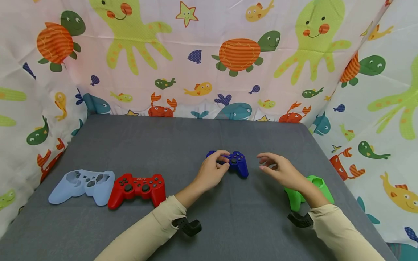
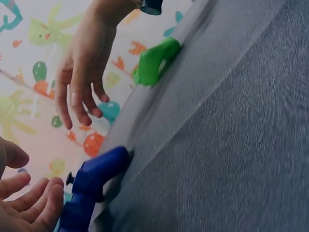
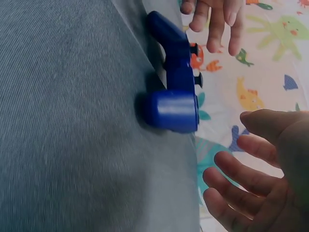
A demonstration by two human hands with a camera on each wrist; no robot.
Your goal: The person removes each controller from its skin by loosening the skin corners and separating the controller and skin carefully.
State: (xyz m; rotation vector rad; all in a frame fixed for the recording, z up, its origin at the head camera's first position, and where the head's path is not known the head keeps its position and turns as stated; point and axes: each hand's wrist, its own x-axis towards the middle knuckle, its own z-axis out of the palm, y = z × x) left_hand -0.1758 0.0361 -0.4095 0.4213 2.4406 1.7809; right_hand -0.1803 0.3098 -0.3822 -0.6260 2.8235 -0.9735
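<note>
A blue game controller (image 1: 237, 162) lies on the grey table, its sticks facing up. My left hand (image 1: 213, 168) hovers over its left half and hides part of it. In the right wrist view, the fingers of that hand (image 3: 217, 21) hang loosely above the blue controller (image 3: 176, 108). To the right of the controller, my right hand (image 1: 279, 171) is held in the air with relaxed fingers and nothing in them. Below my right wrist lies a green controller-shaped cover (image 1: 321, 186), partly hidden by the forearm.
On the left side of the table (image 1: 189, 134) a red controller (image 1: 138, 189) lies close against a light blue, hollow controller cover (image 1: 85, 185). A curtain (image 1: 196, 36) printed with sea animals hangs behind and at both sides.
</note>
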